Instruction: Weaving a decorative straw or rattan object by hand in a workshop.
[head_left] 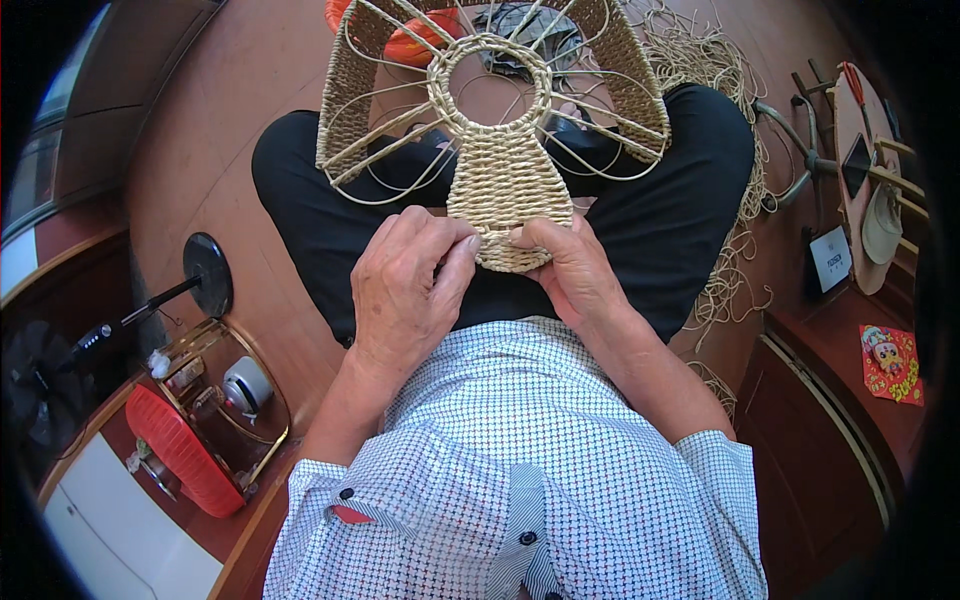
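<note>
A tan woven panel (508,185) of twisted straw cord narrows upward to a round wrapped ring (543,88). Wire spokes and cords fan out from the ring to a woven basket wall (342,130), which stands around it on the far side. My left hand (410,280) is closed, thumb and forefinger pinched at the panel's left edge near its lower end. Whether a loose strand is also in that pinch is hidden. Gripping the lower right edge, my right hand (580,270) has its thumb on top and its fingers underneath.
Loose straw cord (700,60) lies heaped on the floor at the far right and trails along my leg. Orange material (420,42) and a grey crumpled cloth (535,40) lie beyond the ring. At left stand a fan (208,275) and a red-rimmed heater (185,450); a chair (815,160) is at right.
</note>
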